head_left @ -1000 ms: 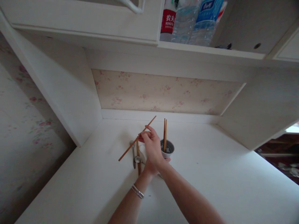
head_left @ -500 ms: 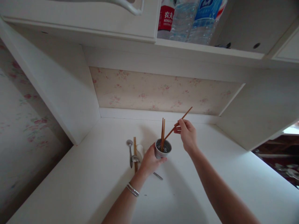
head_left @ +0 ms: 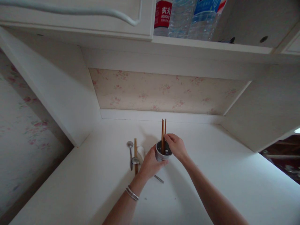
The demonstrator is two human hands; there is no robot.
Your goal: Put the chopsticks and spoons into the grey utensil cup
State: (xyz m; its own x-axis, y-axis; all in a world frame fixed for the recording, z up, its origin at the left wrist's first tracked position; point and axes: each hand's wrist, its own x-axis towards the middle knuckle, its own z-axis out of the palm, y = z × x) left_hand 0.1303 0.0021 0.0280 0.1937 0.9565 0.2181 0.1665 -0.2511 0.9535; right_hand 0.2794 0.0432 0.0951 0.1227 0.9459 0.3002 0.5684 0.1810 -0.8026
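Observation:
A small round utensil cup (head_left: 160, 155) with a perforated inside stands on the white counter (head_left: 206, 175). My left hand (head_left: 150, 163), with bracelets on the wrist, wraps the cup's near side. My right hand (head_left: 176, 145) hovers over the cup's rim, fingers pinched on a brown chopstick (head_left: 165, 128) that stands upright in the cup beside other chopsticks (head_left: 162, 132). Left of the cup a single chopstick (head_left: 135, 153) and two metal spoons (head_left: 130, 150) lie on the counter.
A white panel (head_left: 61, 93) walls the counter on the left, and flowered wallpaper (head_left: 164, 92) backs it. Overhead, a shelf (head_left: 211, 45) holds water bottles (head_left: 182, 15) next to a cabinet door (head_left: 77, 15). A white object (head_left: 140, 150) lies by the spoons.
My right hand carried a chopstick from the left side over to the cup and lowered it in upright. My left hand took hold of the cup and stays there.

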